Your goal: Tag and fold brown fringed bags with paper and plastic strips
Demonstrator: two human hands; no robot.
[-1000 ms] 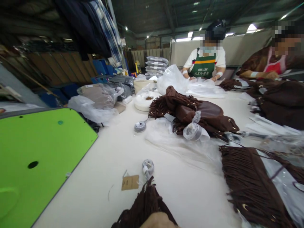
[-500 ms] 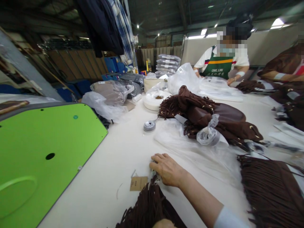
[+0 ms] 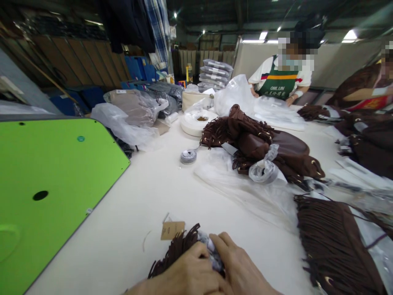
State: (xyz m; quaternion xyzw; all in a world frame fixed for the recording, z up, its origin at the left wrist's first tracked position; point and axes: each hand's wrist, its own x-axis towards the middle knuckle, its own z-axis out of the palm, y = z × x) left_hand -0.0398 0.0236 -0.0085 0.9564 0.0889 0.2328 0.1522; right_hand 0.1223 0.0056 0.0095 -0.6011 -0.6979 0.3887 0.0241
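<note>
Both hands meet at the front of the table over a dark brown fringed bag (image 3: 175, 250), mostly hidden below them. My left hand (image 3: 187, 270) has its fingers curled on the bag, the fringe spilling out to its left. From the right, my right hand (image 3: 238, 264) closes against a grey-white plastic-wrapped bundle (image 3: 211, 250) at the bag's top. The bundle shows between the two hands; its contents cannot be made out. Just beyond the fringe lies a brown cardboard tag (image 3: 172, 230).
A green board (image 3: 70, 168) stands at left. Ahead are a small grey roll (image 3: 188, 156), a white roll (image 3: 193, 127) and a heap of brown bags (image 3: 260, 143). Another fringed bag (image 3: 331, 233) lies at right. A co-worker (image 3: 278, 80) stands across the white table (image 3: 138, 196).
My right hand has drawn back toward me, from beyond the bag to its top beside my left hand. My left hand has come further into view. The camera view has shifted slightly.
</note>
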